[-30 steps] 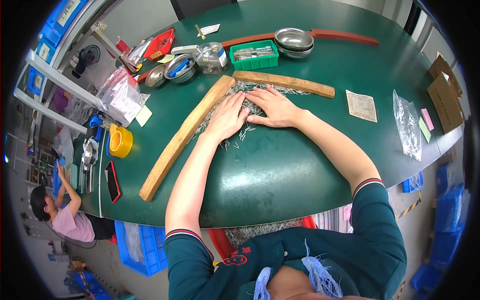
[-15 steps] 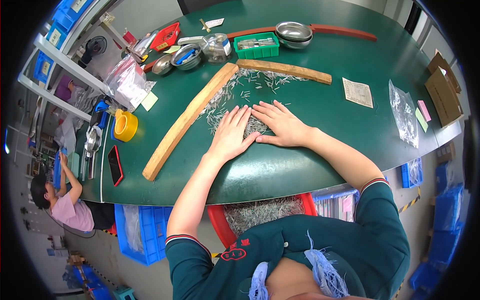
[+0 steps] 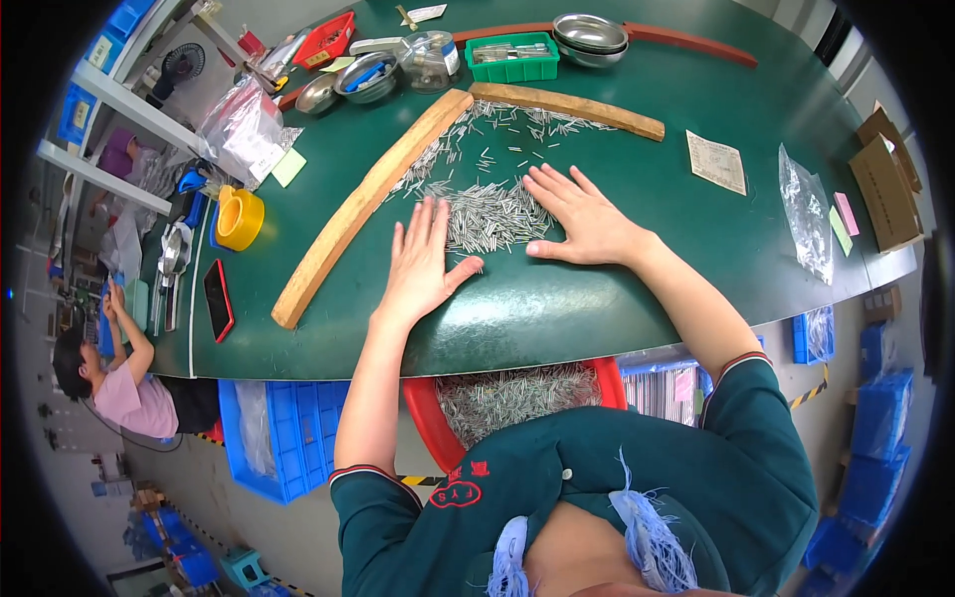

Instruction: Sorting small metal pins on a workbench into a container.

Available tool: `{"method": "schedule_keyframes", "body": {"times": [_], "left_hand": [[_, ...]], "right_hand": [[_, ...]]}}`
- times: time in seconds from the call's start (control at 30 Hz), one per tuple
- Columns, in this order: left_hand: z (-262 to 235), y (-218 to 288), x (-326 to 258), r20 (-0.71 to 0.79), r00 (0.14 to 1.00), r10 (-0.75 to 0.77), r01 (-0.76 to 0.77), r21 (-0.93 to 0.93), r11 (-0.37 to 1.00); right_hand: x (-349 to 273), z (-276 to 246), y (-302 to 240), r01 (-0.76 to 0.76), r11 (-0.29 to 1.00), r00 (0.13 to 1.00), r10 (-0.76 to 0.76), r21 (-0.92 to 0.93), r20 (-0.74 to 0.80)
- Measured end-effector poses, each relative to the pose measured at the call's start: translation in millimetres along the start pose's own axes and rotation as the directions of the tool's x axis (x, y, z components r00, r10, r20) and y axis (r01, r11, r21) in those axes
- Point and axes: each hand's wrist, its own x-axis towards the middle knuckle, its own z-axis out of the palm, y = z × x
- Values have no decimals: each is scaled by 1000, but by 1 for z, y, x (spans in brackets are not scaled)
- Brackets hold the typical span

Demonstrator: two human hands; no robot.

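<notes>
A heap of small silvery metal pins [image 3: 492, 216] lies on the green table [image 3: 637, 308] between my hands. My left hand [image 3: 423, 257] rests flat at the heap's left edge, fingers stretched out and thumb apart. On the other side, my right hand [image 3: 585, 221] is spread open with its fingertips against the heap's right edge. More pins lie scattered beyond, along a long wooden bar [image 3: 373, 204] on the left and a shorter wooden bar [image 3: 567, 106] at the back. Below the table edge in front of me, a red bin [image 3: 426, 423] holds many similar pins.
Metal bowls [image 3: 590, 38], a green basket [image 3: 512, 65] and a clear jar [image 3: 430, 62] stand at the back. A phone [image 3: 218, 300] and a yellow tape roll [image 3: 239, 219] lie left. A paper slip [image 3: 715, 162] and plastic bag [image 3: 804, 214] lie right. Another person [image 3: 139, 383] works far left.
My hands have moved apart, the left one leftward and the right one rightward. The pins that they covered now show as a heap between them.
</notes>
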Motion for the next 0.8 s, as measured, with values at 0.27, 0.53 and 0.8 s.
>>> {"method": "schedule_keyframes", "body": {"times": [0.27,0.53,0.8], "left_hand": [[16,43,-23,-85,988,127,-129,-15,992],[22,57,-63,-211,977,-21,7,-68,998],[18,44,-19,-113,983,142,-138,41,990]], "right_hand": [[4,22,-45,221,974,975,-222,-52,-24],[0,17,-54,297,953,955,-297,-53,11],[17,13,-19,63,982,997,-69,-180,-26]]}}
